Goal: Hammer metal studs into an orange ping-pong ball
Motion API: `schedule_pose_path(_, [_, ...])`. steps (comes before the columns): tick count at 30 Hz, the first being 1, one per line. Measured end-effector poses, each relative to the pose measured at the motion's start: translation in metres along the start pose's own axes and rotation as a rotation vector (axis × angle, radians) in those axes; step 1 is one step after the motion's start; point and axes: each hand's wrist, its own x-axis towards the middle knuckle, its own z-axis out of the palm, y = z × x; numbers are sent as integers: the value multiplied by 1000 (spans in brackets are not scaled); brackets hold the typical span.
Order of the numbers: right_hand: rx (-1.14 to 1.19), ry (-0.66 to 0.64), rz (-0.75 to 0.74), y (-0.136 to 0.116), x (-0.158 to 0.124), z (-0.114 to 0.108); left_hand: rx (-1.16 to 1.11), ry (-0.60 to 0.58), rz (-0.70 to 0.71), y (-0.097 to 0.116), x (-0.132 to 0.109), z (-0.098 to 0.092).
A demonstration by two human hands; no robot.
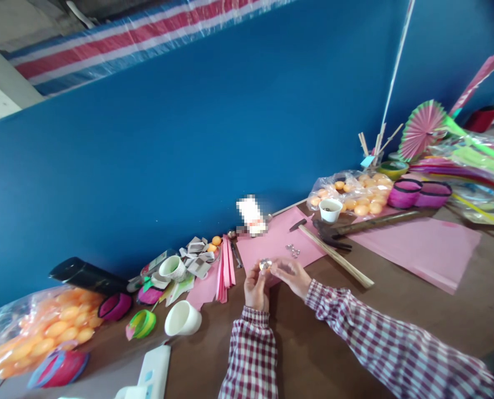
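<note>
A small, shiny, silvery round piece [265,264] is pinched in the fingertips of my left hand [255,289]. From the other side, the thumb and fingers of my right hand [293,276] close in on the same piece. Its exact kind is too small to make out. Both hands are over the near edge of a pink sheet [267,241]. Just beyond my right hand, several small silvery bits [292,251] lie on that sheet. A thin hammer with a wooden handle [338,257] rests to the right, its head on the pink sheet.
A claw hammer [334,235] lies behind the thin one, near a white cup [330,210] and bagged orange balls [365,194]. At left stand a white cup [183,318], pink strips [225,269], a power strip [154,366] and another ball bag [51,330]. A blue partition [188,138] rises behind.
</note>
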Motion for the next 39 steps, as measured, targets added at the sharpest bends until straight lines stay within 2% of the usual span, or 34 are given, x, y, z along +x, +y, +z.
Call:
schedule_pose_path(12, [9, -17, 7, 2, 0, -1, 89, 58, 63, -3, 2, -2])
schedule_pose_path(24, [99, 93, 25, 15, 2, -3, 215, 59, 142, -10, 3, -10])
schedule_pose_path(26, [89, 100, 26, 14, 1, -3, 228, 57, 138, -10, 3, -10])
schedule_pose_path(31, [-3, 26, 21, 7, 1, -4, 234, 64, 155, -10, 3, -10])
schedule_pose_path(39, [-28, 77, 38, 6, 0, -5, 227, 96, 122, -10, 3, -10])
